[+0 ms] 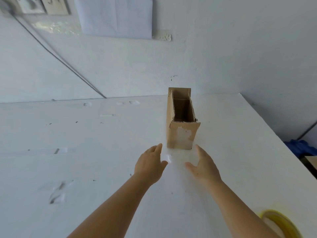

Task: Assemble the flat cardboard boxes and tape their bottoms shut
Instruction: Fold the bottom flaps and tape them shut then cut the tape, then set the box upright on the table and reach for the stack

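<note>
So from the head cam: there's one cardboard box [181,121] already popped into shape, standing upright on the white table [103,152], a bit right of centre and back toward the far edge. Open end faces up, top flaps standing, so my guess is the bottom is already closed and it's parked there out of the way, though the underside isn't visible.

It's a narrow box. The long side of its footprint runs away from the person toward the wall, short end facing the camera, with a torn pale patch on that face.

Both hands are empty. The left hand [151,164] and right hand [204,164] are open with fingers loosely spread, palms facing each other, just short of the box and not touching it. Looks like they're framing it on either side.

Yellow tape roll [281,224] sits at the bottom right corner, well apart from the box.
</note>
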`<state>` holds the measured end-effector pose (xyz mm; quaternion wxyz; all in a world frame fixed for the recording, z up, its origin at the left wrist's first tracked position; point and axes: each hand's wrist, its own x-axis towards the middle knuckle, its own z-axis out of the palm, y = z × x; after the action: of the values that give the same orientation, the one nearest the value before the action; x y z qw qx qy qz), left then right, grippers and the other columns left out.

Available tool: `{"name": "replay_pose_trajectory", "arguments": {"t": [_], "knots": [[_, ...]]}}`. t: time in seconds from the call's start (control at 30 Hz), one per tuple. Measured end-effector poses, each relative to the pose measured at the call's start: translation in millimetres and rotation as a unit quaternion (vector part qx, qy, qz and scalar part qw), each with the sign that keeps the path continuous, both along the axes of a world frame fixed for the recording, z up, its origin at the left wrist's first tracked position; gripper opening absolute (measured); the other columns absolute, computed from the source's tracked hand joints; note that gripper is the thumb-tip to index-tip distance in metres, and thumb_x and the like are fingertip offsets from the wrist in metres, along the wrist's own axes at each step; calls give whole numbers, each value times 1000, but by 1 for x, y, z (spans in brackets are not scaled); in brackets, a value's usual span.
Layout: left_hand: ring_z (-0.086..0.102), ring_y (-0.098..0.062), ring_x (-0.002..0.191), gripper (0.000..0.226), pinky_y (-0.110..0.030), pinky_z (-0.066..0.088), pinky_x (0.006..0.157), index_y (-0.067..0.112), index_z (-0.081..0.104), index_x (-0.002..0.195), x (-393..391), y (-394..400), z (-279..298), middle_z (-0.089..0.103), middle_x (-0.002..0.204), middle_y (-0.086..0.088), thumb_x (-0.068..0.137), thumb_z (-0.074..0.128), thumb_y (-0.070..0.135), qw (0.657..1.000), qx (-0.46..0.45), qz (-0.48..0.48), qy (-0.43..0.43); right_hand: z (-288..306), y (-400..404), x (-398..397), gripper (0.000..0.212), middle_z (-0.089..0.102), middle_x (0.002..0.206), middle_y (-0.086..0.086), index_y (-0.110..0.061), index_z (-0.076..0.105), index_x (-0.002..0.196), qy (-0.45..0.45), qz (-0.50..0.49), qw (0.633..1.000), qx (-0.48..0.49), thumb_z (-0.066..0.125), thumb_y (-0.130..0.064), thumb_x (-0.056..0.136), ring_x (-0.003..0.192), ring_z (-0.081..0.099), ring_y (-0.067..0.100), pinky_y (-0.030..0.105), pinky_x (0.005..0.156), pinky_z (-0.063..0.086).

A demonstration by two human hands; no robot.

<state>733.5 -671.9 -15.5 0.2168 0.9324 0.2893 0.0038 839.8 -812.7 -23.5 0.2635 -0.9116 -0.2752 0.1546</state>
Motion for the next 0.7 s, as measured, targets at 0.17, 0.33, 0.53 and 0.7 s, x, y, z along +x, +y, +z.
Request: {"name": "replay_pose_trajectory", "arguments": {"t": [0.17, 0.33, 0.53, 0.7], "knots": [[23, -17, 142, 63, -29, 19, 114, 17, 18, 149, -66, -24, 1, 29, 152, 2, 96, 46, 37, 994, 101, -25, 32, -5, -18, -44, 82, 16, 157, 3, -12, 9, 150, -69, 121, 986, -91, 52, -44, 89, 145, 15, 21, 33, 114, 24], [14, -16, 145, 67, -29, 11, 116, 16, 14, 150, -135, -40, -2, 24, 155, 2, 96, 44, 42, 991, 114, 9, 63, -9, -23, -94, 82, 8, 160, -1, -14, 6, 151, -72, 206, 970, -109, 49, -47, 89, 147, 3, 18, 36, 118, 15], [15, -15, 145, 69, -29, 12, 117, 17, 13, 151, -217, -43, 1, 21, 157, 4, 96, 44, 44, 991, 91, 80, 52, -4, -5, -165, 81, 11, 159, -1, -14, 8, 151, -70, 271, 955, -95, 50, -46, 90, 147, 3, 17, 36, 119, 10], [14, -15, 145, 69, -28, 11, 117, 16, 10, 151, -298, -28, 8, 19, 158, 3, 97, 42, 42, 986, 91, 131, 37, 4, 28, -237, 80, 11, 159, -2, -16, 9, 151, -77, 320, 940, -94, 49, -47, 90, 147, 4, 16, 36, 119, 10]]}}
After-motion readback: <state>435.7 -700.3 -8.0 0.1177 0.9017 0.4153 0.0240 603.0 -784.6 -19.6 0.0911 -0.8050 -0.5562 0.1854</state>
